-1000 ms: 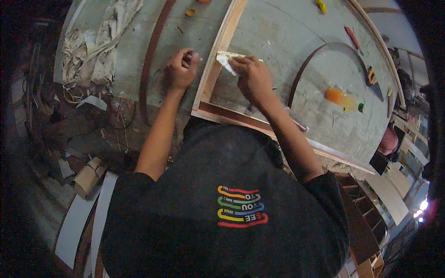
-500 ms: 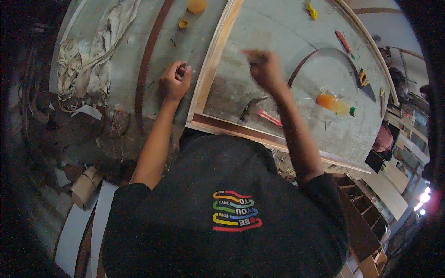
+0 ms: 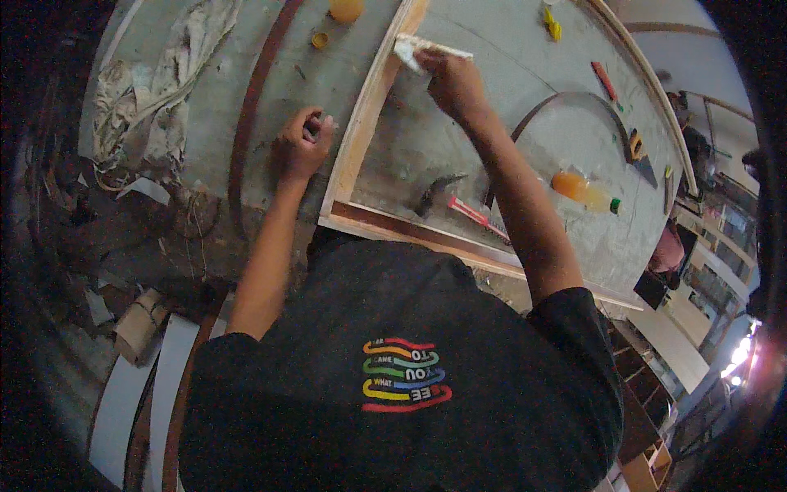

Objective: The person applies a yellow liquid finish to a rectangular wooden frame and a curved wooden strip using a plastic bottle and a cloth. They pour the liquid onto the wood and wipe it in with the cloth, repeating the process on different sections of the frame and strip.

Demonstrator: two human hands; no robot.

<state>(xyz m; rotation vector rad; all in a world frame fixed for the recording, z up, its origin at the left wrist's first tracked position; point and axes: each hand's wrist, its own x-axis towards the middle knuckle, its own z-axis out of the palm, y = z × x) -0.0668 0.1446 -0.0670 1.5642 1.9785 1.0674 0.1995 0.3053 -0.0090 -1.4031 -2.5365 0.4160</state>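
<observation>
My right hand (image 3: 456,86) is closed on a whitish folded piece (image 3: 414,51) that looks like paper or cloth. It holds the piece against the inner side of the wooden frame (image 3: 346,170), on the long left strip. Outside that strip, my left hand (image 3: 307,148) hovers over the greenish-grey worktop with its fingers curled. Something small and dark shows in its grip, too unclear to name. A hammer-like dark tool (image 3: 434,195) and a red-and-white strip-shaped tool (image 3: 471,212) lie inside the frame, near its front rail.
A bottle of orange liquid (image 3: 580,190) lies inside the frame, near a handsaw (image 3: 643,157), a red tool (image 3: 603,80) and a yellow item (image 3: 552,26). To the left are an orange container (image 3: 348,8), a yellow cap (image 3: 319,40), a brown strip (image 3: 244,131) and a crumpled cloth (image 3: 156,98).
My right hand has moved up and slightly left toward the frame strip, and the whitish piece now shows in it. My left hand stays nearly in place, curled.
</observation>
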